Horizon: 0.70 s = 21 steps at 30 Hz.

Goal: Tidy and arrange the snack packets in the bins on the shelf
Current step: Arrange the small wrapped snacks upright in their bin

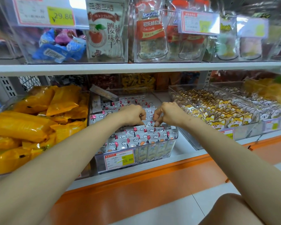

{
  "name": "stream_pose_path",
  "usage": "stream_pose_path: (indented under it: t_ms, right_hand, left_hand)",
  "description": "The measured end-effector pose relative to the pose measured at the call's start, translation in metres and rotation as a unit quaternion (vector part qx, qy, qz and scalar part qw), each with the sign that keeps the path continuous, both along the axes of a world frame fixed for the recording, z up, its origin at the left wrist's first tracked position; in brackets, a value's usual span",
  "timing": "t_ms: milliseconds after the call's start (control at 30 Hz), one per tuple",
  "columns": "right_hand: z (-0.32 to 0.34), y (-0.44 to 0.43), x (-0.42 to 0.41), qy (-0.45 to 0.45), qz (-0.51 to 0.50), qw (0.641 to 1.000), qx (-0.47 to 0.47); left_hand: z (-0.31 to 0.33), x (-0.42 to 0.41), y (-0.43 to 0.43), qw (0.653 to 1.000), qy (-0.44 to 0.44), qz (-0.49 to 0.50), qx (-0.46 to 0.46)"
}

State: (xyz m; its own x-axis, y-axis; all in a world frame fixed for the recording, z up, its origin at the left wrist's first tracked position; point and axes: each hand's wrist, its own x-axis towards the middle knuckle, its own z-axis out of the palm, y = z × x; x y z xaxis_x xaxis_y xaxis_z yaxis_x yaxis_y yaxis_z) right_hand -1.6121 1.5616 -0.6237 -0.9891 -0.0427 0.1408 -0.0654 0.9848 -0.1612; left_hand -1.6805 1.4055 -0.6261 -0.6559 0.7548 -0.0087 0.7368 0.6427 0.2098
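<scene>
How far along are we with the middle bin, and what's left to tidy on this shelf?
Done: the front rows of silver packets in the middle bin stand in neat lines. In hand: the left hand and right hand pinch packets in mid-bin. To do: the back of that bin is jumbled, with a long packet lying askew, and the yellow packets in the next bin are heaped loosely.

The small silver-grey foil packets (pixel 136 137) carry white clouds and red balloon shapes. The white rectangular price label (pixel 119 159) below them has a red border and a yellow patch reading 15.80. The glossy orange-yellow plastic packets (pixel 23 127) at left show small black marks. The white dog-print packets (pixel 221 111) at right bear yellow cartoon dogs. The long shelf edge (pixel 152 176) is orange. Above, the small wrapped sweets (pixel 58 46) are blue and magenta, and a tall white pouch (pixel 105 30) shows a red fruit.
</scene>
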Motion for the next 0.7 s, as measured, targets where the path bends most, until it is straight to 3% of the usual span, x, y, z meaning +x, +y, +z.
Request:
stream_pose_path:
  t_ms: [233,400,533,700]
  right_hand:
    - [-0.008,0.0,-0.005,0.014,0.006,0.999,0.041]
    - [-0.001,0.001,-0.004,0.045,-0.005,0.997,0.067]
    - [0.009,-0.019,-0.019,0.114,0.023,0.993,-0.008]
    - [0.02,-0.086,-0.054,0.033,0.081,0.986,-0.141]
  left_hand:
    - [0.006,0.003,-0.027,0.992,-0.072,-0.001,0.099]
    - [0.016,0.011,-0.07,0.985,0.048,0.043,0.158]
    - [0.028,0.012,-0.111,0.971,0.13,0.107,0.173]
    - [0.028,0.014,-0.146,0.936,0.167,0.214,0.225]
